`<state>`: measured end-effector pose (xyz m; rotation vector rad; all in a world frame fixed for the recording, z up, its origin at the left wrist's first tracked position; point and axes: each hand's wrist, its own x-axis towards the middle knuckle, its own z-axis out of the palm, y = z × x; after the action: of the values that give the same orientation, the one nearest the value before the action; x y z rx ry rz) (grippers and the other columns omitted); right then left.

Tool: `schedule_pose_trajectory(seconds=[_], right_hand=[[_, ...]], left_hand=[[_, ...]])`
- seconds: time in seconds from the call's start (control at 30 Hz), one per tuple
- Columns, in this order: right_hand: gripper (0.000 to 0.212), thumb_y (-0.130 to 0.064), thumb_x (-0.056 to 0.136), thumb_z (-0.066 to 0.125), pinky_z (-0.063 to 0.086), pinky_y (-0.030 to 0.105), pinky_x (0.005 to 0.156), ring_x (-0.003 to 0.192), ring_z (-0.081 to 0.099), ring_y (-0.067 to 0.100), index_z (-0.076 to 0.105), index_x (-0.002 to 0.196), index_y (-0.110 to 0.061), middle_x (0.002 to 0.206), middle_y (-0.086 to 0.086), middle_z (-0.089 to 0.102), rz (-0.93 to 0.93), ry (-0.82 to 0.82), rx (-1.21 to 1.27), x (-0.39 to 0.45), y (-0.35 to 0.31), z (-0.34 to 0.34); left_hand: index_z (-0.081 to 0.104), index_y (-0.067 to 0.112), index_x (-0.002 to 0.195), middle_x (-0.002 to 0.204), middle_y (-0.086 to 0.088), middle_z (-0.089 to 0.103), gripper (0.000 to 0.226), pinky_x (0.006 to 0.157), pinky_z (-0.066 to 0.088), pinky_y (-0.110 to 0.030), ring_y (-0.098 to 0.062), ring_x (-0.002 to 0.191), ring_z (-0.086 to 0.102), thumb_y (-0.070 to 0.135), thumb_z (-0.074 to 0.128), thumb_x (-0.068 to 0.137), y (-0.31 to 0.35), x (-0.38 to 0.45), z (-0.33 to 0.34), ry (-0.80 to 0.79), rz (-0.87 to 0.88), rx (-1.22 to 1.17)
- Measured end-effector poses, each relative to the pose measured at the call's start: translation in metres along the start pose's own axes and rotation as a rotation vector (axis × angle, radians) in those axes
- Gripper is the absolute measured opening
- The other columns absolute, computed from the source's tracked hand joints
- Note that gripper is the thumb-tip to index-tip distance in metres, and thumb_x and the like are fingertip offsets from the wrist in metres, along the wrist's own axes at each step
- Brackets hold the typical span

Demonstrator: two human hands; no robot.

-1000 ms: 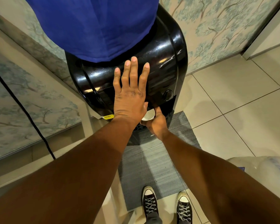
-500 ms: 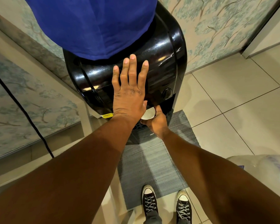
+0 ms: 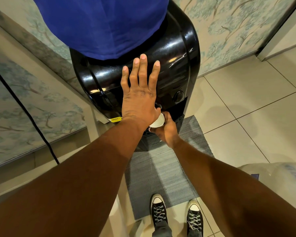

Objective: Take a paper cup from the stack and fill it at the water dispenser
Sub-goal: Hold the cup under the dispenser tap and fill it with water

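Floor: tiled floor [image 3: 246, 117], mat below our hands.
Left hand [image 3: 140, 98]: still flat, released, on dispenser [image 3: 176, 53].
Right hand [image 3: 167, 130]: still grasping paper cup [image 3: 158, 122] under spout; we judge filling continues.

Glossy black plastic dispenser [image 3: 174, 53] w/ matt blue cloth cover [image 3: 101, 23], white paper cup [image 3: 158, 121], rough grey woven mat [image 3: 159, 175], smooth floor tiles [image 3: 246, 120].
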<state>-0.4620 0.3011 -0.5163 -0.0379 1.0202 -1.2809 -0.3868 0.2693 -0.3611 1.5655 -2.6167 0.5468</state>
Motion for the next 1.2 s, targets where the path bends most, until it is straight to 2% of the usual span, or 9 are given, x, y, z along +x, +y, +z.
schedule_pose_trajectory(seconds=[0.1, 0.2, 0.43, 0.57, 0.67, 0.9, 0.97, 1.07, 1.2], right_hand=[[0.047, -0.027, 0.059, 0.074, 0.052, 0.04, 0.066, 0.101, 0.054, 0.032, 0.055, 0.101, -0.022, 0.114, 0.013, 0.054, -0.08, -0.017, -0.179, -0.005, 0.003, -0.004], [0.038, 0.014, 0.083, 0.056, 0.053, 0.029, 0.052, 0.09, 0.055, 0.023, 0.05, 0.104, -0.017, 0.103, 0.005, 0.053, -0.127, -0.015, -0.155, -0.01, 0.007, -0.008], [0.011, -0.026, 0.095, 0.05, 0.051, 0.029, 0.048, 0.086, 0.059, 0.03, 0.057, 0.099, -0.019, 0.097, 0.011, 0.058, 0.124, 0.024, 0.047, -0.042, -0.004, -0.005], [0.024, -0.011, 0.081, 0.066, 0.055, 0.039, 0.062, 0.101, 0.056, 0.032, 0.058, 0.098, -0.025, 0.109, 0.01, 0.056, 0.091, -0.016, -0.173, -0.061, -0.006, -0.013], [0.009, -0.02, 0.093, 0.055, 0.052, 0.037, 0.059, 0.087, 0.062, 0.028, 0.059, 0.102, -0.021, 0.098, 0.008, 0.062, 0.151, -0.046, -0.178, -0.085, -0.012, -0.008], [0.015, -0.026, 0.09, 0.062, 0.058, 0.041, 0.06, 0.104, 0.058, 0.034, 0.066, 0.104, -0.03, 0.117, 0.012, 0.058, 0.117, -0.156, -0.341, -0.125, -0.039, 0.023], [0.05, -0.02, 0.068, 0.081, 0.059, 0.049, 0.076, 0.116, 0.056, 0.03, 0.061, 0.107, -0.046, 0.124, 0.005, 0.059, -0.024, -0.218, -0.616, -0.132, -0.046, 0.023], [0.081, -0.016, 0.058, 0.089, 0.052, 0.035, 0.096, 0.115, 0.058, 0.013, 0.044, 0.116, -0.051, 0.118, -0.009, 0.063, -0.162, -0.189, -0.986, -0.147, -0.061, 0.032], [0.076, -0.014, 0.063, 0.088, 0.055, 0.022, 0.082, 0.099, 0.061, 0.008, 0.046, 0.123, -0.036, 0.104, -0.014, 0.063, -0.232, -0.172, -1.037, -0.167, -0.084, 0.05]], left_hand=[[-0.017, 0.014, 0.153, 0.163, -0.024, -0.007, 0.132, 0.12, 0.001, -0.056, -0.04, 0.15, -0.004, 0.062, 0.073, 0.069, 0.0, 0.0, -0.003, -0.028, 0.005, -0.009], [-0.019, 0.015, 0.153, 0.163, -0.024, -0.009, 0.132, 0.12, 0.0, -0.056, -0.04, 0.15, -0.006, 0.06, 0.073, 0.07, 0.001, 0.0, -0.005, -0.044, 0.01, -0.019], [-0.017, 0.015, 0.155, 0.162, -0.023, -0.015, 0.132, 0.119, -0.006, -0.056, -0.04, 0.15, -0.011, 0.073, 0.064, 0.069, 0.0, 0.0, -0.021, -0.117, 0.012, -0.07], [-0.017, 0.015, 0.156, 0.162, -0.022, -0.019, 0.125, 0.12, -0.008, -0.055, -0.039, 0.15, -0.015, 0.076, 0.055, 0.074, 0.0, -0.002, -0.034, -0.173, 0.022, -0.091], [-0.017, 0.015, 0.156, 0.162, -0.021, -0.02, 0.124, 0.12, -0.009, -0.054, -0.037, 0.15, -0.017, 0.077, 0.052, 0.075, -0.002, -0.001, -0.048, -0.229, 0.03, -0.099], [-0.011, 0.016, 0.158, 0.165, -0.011, -0.016, 0.129, 0.123, -0.001, -0.049, -0.029, 0.152, -0.014, 0.085, 0.052, 0.069, -0.017, -0.002, -0.078, -0.327, 0.069, -0.215], [-0.004, 0.017, 0.16, 0.167, -0.004, -0.009, 0.125, 0.124, 0.004, -0.046, -0.023, 0.153, -0.009, 0.085, 0.051, 0.07, -0.025, -0.006, -0.085, -0.314, 0.039, -0.319], [0.007, 0.019, 0.16, 0.167, 0.002, 0.007, 0.119, 0.124, 0.013, -0.044, -0.017, 0.153, 0.0, 0.086, 0.048, 0.071, -0.038, -0.016, -0.095, -0.302, -0.014, -0.439], [0.021, 0.027, 0.157, 0.162, 0.004, 0.027, 0.111, 0.119, 0.028, -0.042, -0.015, 0.15, 0.02, 0.087, 0.053, 0.069, -0.054, -0.031, -0.114, -0.331, -0.1, -0.6]])
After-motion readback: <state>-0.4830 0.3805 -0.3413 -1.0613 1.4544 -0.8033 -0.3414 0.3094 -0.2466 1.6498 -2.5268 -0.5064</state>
